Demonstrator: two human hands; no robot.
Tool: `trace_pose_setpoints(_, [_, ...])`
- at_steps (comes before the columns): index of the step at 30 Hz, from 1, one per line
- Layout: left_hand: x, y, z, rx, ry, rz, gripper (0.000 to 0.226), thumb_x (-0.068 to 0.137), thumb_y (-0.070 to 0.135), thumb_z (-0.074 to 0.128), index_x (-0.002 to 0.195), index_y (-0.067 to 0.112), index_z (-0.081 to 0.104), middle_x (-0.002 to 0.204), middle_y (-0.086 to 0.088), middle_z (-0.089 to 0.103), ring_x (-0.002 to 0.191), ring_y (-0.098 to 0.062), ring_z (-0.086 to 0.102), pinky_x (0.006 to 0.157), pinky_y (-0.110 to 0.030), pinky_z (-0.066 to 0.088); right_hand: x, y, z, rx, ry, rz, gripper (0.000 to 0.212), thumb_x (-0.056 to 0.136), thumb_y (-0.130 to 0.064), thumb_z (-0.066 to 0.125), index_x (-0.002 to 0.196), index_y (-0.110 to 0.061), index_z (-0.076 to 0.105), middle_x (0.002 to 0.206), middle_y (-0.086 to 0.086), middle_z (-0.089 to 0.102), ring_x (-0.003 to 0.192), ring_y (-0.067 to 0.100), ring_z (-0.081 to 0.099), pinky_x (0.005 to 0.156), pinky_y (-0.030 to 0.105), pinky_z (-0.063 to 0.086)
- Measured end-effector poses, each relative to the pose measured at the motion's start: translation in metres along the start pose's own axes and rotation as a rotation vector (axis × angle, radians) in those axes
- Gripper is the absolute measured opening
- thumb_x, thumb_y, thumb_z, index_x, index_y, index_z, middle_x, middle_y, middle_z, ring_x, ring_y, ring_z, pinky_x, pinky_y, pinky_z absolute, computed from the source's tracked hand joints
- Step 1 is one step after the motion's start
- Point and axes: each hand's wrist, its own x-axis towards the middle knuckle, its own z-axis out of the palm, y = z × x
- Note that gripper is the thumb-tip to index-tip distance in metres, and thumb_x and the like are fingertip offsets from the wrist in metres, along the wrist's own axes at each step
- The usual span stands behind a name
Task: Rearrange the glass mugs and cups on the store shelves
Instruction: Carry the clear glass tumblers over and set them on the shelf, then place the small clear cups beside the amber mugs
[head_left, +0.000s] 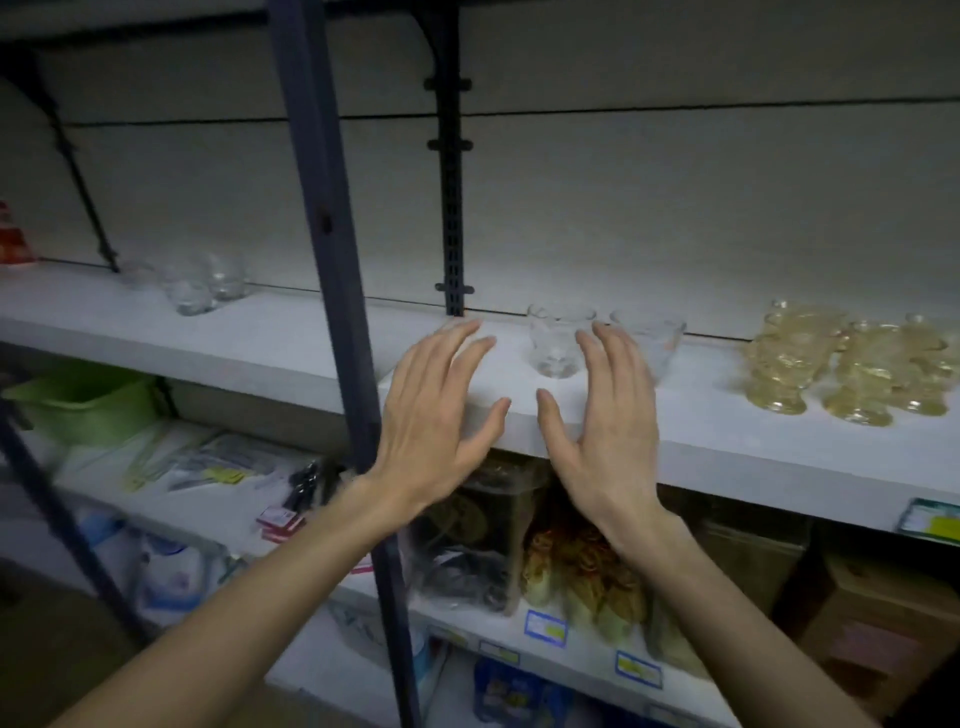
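Two clear glass cups stand on the white shelf (270, 348): one cup (555, 340) between my hands and a second cup (655, 338) just right of it, partly hidden behind my right hand. My left hand (436, 410) hovers over the shelf's front edge, fingers spread, holding nothing. My right hand (608, 415) is likewise spread, palm facing the left hand, and touches neither cup. A small group of clear glasses (200, 283) sits further left on the same shelf. Amber-tinted stacked glass cups (841, 358) stand at the right.
A dark blue metal upright (332, 260) crosses in front of the shelf beside my left arm. A black slotted bracket (451, 208) runs up the back wall. Below are a green bin (83, 400), packaged goods, a clear jar (478, 535) and cardboard boxes (878, 623).
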Motion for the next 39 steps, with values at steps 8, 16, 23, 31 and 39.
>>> trace_pose_setpoints(8, [-0.131,-0.180,-0.110,0.276,-0.042,-0.187,0.042,0.097,0.034,0.057,0.131,0.009,0.061,0.130,-0.010,0.062,0.119,-0.027,0.059,0.102,-0.039,0.042,-0.081,-0.145,0.140,0.148,-0.227,-0.243,0.051,0.094,-0.031,0.062,0.141,-0.010,0.058,0.146,0.007,0.056,0.141,0.024,0.046,0.115,0.045,0.042])
trace_pose_setpoints(16, [-0.153,-0.367,-0.233,0.558,-0.314,-0.484,0.071,0.101,0.056,0.032,0.154,0.010,0.040,0.160,-0.018,0.038,0.145,-0.037,0.038,0.117,-0.051,0.031,-0.033,-0.305,0.257,0.062,-0.335,-0.243,0.066,0.102,-0.049,0.042,0.155,-0.008,0.041,0.162,0.011,0.037,0.155,0.027,0.024,0.126,0.041,0.020])
trace_pose_setpoints(23, [-0.109,-0.479,-0.270,0.650,-0.371,-0.519,0.076,0.102,0.062,0.020,0.161,0.014,0.026,0.168,-0.019,0.021,0.151,-0.037,0.027,0.121,-0.049,0.022,0.070,-0.361,0.336,0.047,-0.397,-0.078,0.072,0.105,-0.055,0.034,0.161,-0.010,0.025,0.168,0.013,0.024,0.158,0.031,0.011,0.127,0.041,0.009])
trace_pose_setpoints(31, [-0.056,-0.597,-0.243,0.652,-0.410,-0.556,0.077,0.102,0.064,0.019,0.164,0.019,0.014,0.171,-0.018,0.010,0.155,-0.035,0.018,0.126,-0.051,0.015,0.147,-0.423,0.435,0.058,-0.385,-0.297,0.059,0.102,-0.035,0.049,0.152,-0.006,0.039,0.157,0.017,0.040,0.148,0.034,0.033,0.121,0.044,0.028])
trace_pose_setpoints(39, [-0.005,-0.731,-0.219,0.636,-0.510,-0.647,0.081,0.100,0.070,0.019,0.165,0.025,0.001,0.172,-0.013,-0.001,0.157,-0.034,0.012,0.126,-0.053,0.014,0.217,-0.468,0.565,0.058,-0.575,-0.288,0.072,0.101,-0.043,0.050,0.158,-0.008,0.023,0.158,0.016,0.033,0.145,0.034,0.033,0.116,0.047,0.036])
